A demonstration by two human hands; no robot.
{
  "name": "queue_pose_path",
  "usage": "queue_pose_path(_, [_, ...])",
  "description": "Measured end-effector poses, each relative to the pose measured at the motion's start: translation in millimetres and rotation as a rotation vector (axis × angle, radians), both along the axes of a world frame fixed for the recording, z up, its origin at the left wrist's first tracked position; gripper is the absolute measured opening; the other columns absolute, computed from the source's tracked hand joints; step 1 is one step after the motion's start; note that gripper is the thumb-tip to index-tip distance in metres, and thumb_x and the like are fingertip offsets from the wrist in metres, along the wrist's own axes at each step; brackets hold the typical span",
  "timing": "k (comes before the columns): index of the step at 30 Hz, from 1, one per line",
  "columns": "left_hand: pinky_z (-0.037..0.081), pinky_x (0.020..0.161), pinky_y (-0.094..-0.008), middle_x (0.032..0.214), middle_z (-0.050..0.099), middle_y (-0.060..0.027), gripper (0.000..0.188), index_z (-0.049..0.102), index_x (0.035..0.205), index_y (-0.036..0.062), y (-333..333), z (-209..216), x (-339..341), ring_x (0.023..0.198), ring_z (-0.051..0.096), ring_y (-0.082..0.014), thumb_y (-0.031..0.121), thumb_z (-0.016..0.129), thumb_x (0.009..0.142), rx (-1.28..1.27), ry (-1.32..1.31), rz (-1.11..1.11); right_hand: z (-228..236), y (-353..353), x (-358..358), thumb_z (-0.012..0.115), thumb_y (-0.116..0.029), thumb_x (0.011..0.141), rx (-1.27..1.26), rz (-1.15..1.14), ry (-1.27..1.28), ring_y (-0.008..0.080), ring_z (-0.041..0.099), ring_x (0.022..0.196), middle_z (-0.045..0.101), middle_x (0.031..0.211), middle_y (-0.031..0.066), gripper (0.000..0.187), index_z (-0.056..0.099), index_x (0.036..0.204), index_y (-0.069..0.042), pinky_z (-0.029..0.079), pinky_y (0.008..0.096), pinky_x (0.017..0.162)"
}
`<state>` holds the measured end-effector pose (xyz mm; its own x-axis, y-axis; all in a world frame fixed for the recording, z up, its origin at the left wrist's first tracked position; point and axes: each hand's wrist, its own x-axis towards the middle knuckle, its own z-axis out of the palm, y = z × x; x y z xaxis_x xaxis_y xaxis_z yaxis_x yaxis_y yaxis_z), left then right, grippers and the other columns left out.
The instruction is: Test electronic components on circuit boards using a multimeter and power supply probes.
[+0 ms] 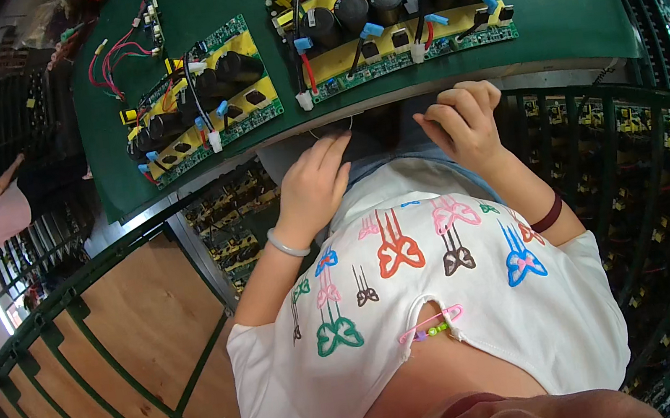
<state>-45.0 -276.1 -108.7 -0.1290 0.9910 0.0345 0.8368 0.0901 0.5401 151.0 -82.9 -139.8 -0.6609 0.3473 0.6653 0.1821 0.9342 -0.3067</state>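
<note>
At the near edge of the green table, my left hand point(316, 182) has its fingers stretched forward and its thumb apart. A thin pale wire point(352, 124) arcs at its fingertips; whether they grip it cannot be made out. To the right, my right hand point(468, 125) is raised at the same edge with its fingers curled in toward the thumb. Anything between them is hidden. Beyond my hands lie a larger circuit board point(407, 46) and, to its left, a smaller circuit board point(211, 132). Both carry black cylindrical capacitors, yellow parts and wires with white plugs.
The green tabletop point(565, 31) spans the far side. Red and black leads point(112, 69) trail at its upper left. Green metal racks point(607, 93) with several boards flank me on the right. A railed wooden panel point(138, 319) is at left, with another person point(5, 210) beyond.
</note>
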Motion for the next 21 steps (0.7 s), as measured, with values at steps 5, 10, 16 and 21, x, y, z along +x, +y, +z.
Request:
queue_pose_path(5, [0.054, 0.074, -0.0378, 0.102, 0.067, -0.0137, 0.026, 0.070, 0.109, 0.0025, 1.8, -15.5, -1.0, 0.089, 0.066, -0.0305, 0.005, 0.069, 0.083, 0.141, 0.262, 0.093, 0.6, -4.2, -6.3, 0.083, -0.013, 0.070, -0.031, 0.024, 0.019, 0.0236, 0.055, 0.090, 0.058, 0.092, 0.0017, 0.026, 0.063, 0.088, -0.014, 0.034, 0.0392, 0.084])
queue_pose_path(10, [0.051, 0.062, -0.0333, 0.091, 0.067, -0.0065, 0.027, 0.072, 0.102, 0.0048, 10.5, -31.4, -13.2, 0.074, 0.064, -0.0219, 0.007, 0.065, 0.075, 0.335, 0.349, 0.024, 1.8, -3.9, -9.1, 0.080, -0.013, 0.075, -0.082, 0.035, 0.023, 0.0232, 0.055, 0.090, 0.059, 0.090, 0.0013, 0.021, 0.063, 0.088, -0.012, 0.034, 0.0394, 0.084])
queue_pose_path(16, [0.050, 0.056, -0.0317, 0.081, 0.062, -0.0066, 0.025, 0.072, 0.101, 0.0051, 32.9, -36.9, 13.3, 0.065, 0.063, -0.0217, 0.004, 0.067, 0.076, 0.367, 0.332, 0.077, 5.1, -9.6, -11.5, 0.079, -0.012, 0.075, -0.110, 0.046, 0.022, 0.0229, 0.055, 0.089, 0.059, 0.090, 0.0017, 0.022, 0.062, 0.089, -0.012, 0.034, 0.0392, 0.084])
queue_pose_path(21, [0.050, 0.053, -0.0356, 0.077, 0.061, -0.0079, 0.013, 0.069, 0.095, 0.0043, 26.4, -35.3, 20.1, 0.062, 0.063, -0.0244, 0.002, 0.070, 0.082, 0.624, 0.254, 0.201, 4.1, -10.3, -8.1, 0.081, -0.010, 0.071, -0.142, 0.061, 0.014, 0.0244, 0.056, 0.088, 0.059, 0.090, 0.0027, 0.025, 0.062, 0.088, -0.011, 0.033, 0.0403, 0.084])
